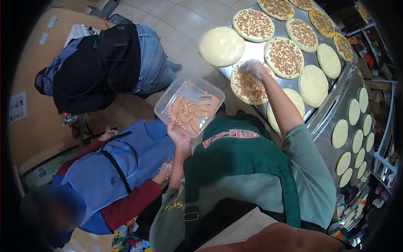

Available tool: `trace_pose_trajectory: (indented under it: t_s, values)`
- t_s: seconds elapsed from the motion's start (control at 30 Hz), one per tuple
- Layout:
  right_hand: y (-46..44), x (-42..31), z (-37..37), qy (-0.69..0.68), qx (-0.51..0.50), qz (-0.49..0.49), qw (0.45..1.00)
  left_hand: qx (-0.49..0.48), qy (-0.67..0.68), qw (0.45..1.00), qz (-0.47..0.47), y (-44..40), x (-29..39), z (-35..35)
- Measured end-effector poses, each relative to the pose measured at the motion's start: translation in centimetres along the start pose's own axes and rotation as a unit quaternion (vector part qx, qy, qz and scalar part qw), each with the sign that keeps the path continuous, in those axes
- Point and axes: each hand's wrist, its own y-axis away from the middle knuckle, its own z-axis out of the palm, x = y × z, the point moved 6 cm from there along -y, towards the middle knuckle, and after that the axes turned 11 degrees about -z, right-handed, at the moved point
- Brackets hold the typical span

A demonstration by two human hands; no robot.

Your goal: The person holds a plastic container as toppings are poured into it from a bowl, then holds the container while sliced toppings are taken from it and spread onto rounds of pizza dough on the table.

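My left hand [179, 136] grips the near side of a clear plastic container [161, 110]. Inside it lie flat, light-brown strips [189, 112] of what looks like sliced meat. My right hand [253, 68], in a clear plastic glove, is over a round dough base [270, 74] at the near edge of the metal table. Its fingers look loosely apart and point down towards brown crumbled topping [252, 88], which is blurred beneath them. Whether the fingertips touch the crumbs cannot be made out.
Several dough rounds, plain [221, 46] or topped [284, 57], cover the metal table [256, 47]. Smaller discs [339, 133] lie on another metal surface at right. Close on my left is a co-worker in a blue apron [113, 168]; another person in black [96, 67] bends over a wooden counter [33, 63].
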Motion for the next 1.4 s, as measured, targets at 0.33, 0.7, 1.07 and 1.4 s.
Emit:
trace_pose_trajectory:
  t_s: [0.33, 0.7, 1.07, 1.4]
  values:
    - [0.0, 0.0, 3.9, -0.101, 0.105, 0.099, 0.984, -0.016, 0.001, 1.000, 0.007, 1.1, -1.2, -0.5]
    - [-0.7, 4.6, 1.4, -0.113, 0.186, 0.169, 0.961, 0.005, 0.026, 0.999, 0.029, 2.7, -2.5, -3.7]
    - [7.0, -12.9, -1.7, -0.360, 0.074, -0.091, 0.926, -0.077, -0.001, 0.997, -0.005, 2.8, -5.5, -0.8]
    - [11.3, -15.8, -1.0, 0.008, 0.130, -0.088, 0.988, -0.273, -0.116, 0.953, -0.056, 4.5, -10.6, 6.7]
